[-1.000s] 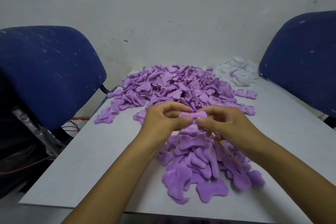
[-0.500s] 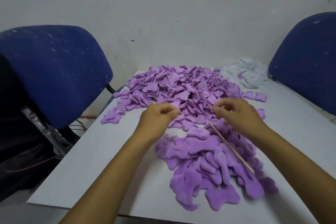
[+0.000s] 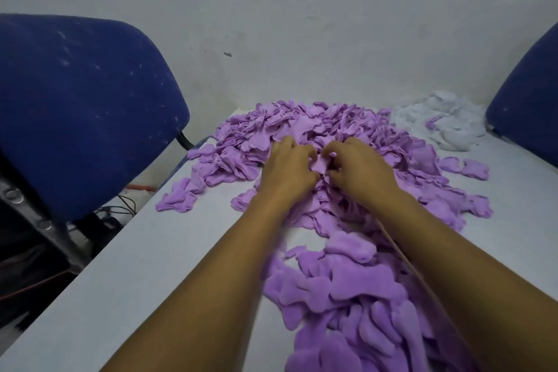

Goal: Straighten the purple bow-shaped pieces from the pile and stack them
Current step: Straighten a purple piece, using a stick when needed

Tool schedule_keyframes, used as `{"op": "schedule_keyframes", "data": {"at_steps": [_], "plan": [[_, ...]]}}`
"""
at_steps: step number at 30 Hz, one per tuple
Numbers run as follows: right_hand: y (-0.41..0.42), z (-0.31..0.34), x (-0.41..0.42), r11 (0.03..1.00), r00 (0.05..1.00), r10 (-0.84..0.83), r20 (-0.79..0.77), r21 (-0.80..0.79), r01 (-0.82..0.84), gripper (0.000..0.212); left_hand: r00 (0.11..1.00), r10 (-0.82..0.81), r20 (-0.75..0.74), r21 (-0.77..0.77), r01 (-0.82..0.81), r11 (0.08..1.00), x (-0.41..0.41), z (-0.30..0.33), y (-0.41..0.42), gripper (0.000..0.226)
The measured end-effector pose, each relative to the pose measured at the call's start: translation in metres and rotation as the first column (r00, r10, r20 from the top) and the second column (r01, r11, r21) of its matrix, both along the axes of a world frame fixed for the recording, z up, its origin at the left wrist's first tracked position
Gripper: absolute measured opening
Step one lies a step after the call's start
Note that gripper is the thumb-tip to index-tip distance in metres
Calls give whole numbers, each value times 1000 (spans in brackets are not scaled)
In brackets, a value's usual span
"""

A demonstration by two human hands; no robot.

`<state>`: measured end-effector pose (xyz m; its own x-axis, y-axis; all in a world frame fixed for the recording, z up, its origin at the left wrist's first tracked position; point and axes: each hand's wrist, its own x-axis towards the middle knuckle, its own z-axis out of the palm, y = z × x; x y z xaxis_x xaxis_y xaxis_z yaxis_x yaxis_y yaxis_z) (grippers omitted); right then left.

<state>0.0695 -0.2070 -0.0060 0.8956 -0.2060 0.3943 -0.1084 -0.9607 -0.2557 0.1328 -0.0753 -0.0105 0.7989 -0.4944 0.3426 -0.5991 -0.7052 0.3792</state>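
A big pile of purple bow-shaped pieces covers the far middle of the white table. A second, flatter heap of straightened purple pieces lies nearer to me, between my forearms. My left hand and my right hand are both stretched out onto the near edge of the far pile. Their fingertips meet on one pale purple piece and pinch it from both sides. A thin wooden stick runs from under my right hand back along my right forearm.
A heap of white pieces sits at the table's far right, with loose purple pieces beside it. Blue chairs stand on the left and the right. Cables lie on the floor at left. A white wall is behind.
Both hands let go of the piece they held near me and reached forward into the far pile. They now pinch a new piece there. The camera tipped closer.
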Motion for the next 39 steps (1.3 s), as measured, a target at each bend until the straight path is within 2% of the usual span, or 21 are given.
{"op": "schedule_keyframes", "data": {"at_steps": [2,4,7,11,14,15,17,19,21,23,25,28,30,32,35,37,39], "plan": [[-1,-3,2,999,1000,-5,25,-40,6,28,1000,11,17,-8,-11,1000,2,-6,-3,30],[2,-3,3,998,994,-13,109,-60,20,18,1000,29,4,-102,-29,994,1,-9,-3,25],[2,5,2,998,987,63,149,-31,-59,14,1000,21,-7,-177,-22,984,-4,-1,-1,21],[5,28,-20,943,961,243,133,198,-266,36,996,-53,-79,-362,21,932,-25,32,16,10],[16,40,-49,892,958,184,221,371,-257,14,940,-275,-202,-549,124,826,-57,54,31,11],[20,43,-60,826,953,167,254,491,-276,4,914,-322,-246,-614,110,782,-67,59,36,13],[26,49,-84,629,940,127,318,707,-324,15,850,-394,-350,-696,46,717,-86,65,47,16],[32,54,-109,444,944,99,314,835,-324,17,734,-492,-468,-751,-36,660,-104,64,55,12],[38,54,-128,293,951,108,289,905,-309,17,660,-551,-511,-793,-113,599,-120,60,59,10],[42,49,-140,194,958,106,268,939,-284,11,636,-570,-520,-818,-178,547,-130,57,61,14],[44,42,-144,164,962,112,250,950,-266,12,625,-579,-523,-820,-185,542,-133,55,60,18],[45,33,-143,170,964,46,261,949,-265,18,678,-534,-504,-808,-152,570,-131,52,59,14],[45,33,-140,164,956,5,294,943,-291,23,707,-539,-457,-812,-85,577,-127,51,60,27],[45,35,-137,117,951,-7,309,945,-306,19,710,-587,-389,-807,45,589,-125,52,63,40],[48,40,-134,62,953,43,298,952,-301,9,823,-531,-200,-678,275,682,-128,54,65,46],[50,39,-135,38,946,112,305,950,-310,5,886,-451,-111,-642,282,713,-131,52,63,31],[51,39,-137,57,932,178,315,943,-329,23,941,-326,-89,-636,198,746,-130,50,63,26]]}}
